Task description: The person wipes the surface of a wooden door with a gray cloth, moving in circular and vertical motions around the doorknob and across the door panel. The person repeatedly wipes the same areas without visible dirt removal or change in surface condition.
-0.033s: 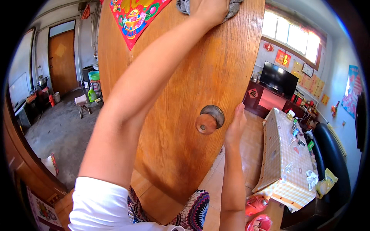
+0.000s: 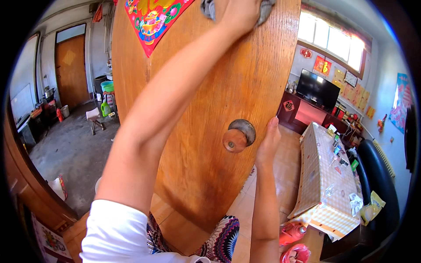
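Observation:
A wooden door (image 2: 206, 87) stands in front of me, its surface a glossy orange-brown. Up at the top of the picture, my left hand (image 2: 240, 16) presses a grey cloth (image 2: 266, 10) flat on the door; its fingertips run out of view. My right hand (image 2: 268, 142) grips the door's right edge, thumb on the near face and fingers hidden behind. Just left of that thumb is a round door knob (image 2: 234, 140) on a dark, worn base plate. A red paper decoration (image 2: 152, 26) with a gold and floral print is stuck on the door, left of the cloth.
On the right, a long table (image 2: 302, 175) with a checked cloth carries small items, beside a black sofa (image 2: 372, 171). A red bottle (image 2: 291, 233) and a pink-lined bin (image 2: 294, 254) stand near my right forearm. Leftward, a small stool (image 2: 93, 115) stands on grey floor.
My left arm has shifted slightly to the right, and the cloth under the hand has moved a little. My right hand keeps its place on the door edge.

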Available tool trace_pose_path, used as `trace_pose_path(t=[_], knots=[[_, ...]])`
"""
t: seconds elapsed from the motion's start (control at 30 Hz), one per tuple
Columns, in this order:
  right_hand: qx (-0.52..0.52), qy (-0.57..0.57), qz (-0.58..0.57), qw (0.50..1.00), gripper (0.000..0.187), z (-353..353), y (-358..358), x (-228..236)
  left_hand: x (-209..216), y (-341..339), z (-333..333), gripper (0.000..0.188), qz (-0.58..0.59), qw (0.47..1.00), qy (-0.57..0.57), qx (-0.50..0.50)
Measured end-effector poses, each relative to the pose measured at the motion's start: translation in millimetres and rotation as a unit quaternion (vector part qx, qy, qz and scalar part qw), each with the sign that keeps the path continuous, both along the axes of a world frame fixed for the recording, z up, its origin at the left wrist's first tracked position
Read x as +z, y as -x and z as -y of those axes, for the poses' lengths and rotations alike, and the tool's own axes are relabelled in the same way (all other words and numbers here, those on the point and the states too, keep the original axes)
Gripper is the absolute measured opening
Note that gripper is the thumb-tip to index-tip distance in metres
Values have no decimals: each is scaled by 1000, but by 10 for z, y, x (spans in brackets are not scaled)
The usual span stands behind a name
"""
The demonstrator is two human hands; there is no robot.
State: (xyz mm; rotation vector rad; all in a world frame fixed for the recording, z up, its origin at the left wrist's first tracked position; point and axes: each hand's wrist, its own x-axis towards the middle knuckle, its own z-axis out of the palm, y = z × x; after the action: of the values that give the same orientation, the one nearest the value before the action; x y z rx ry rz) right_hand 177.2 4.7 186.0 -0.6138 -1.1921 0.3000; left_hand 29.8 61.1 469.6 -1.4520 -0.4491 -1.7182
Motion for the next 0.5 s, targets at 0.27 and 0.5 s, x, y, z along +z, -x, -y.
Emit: trace_pose_path(t=[0.27,0.5], knots=[[-20,0,-22,1000,49,47,-40,28,-2352,543,55,26,-212,967,126,-65],[-28,-12,-23,999,48,-29,-67,-5,-1113,135,-14,21,-87,987,32,-129]])
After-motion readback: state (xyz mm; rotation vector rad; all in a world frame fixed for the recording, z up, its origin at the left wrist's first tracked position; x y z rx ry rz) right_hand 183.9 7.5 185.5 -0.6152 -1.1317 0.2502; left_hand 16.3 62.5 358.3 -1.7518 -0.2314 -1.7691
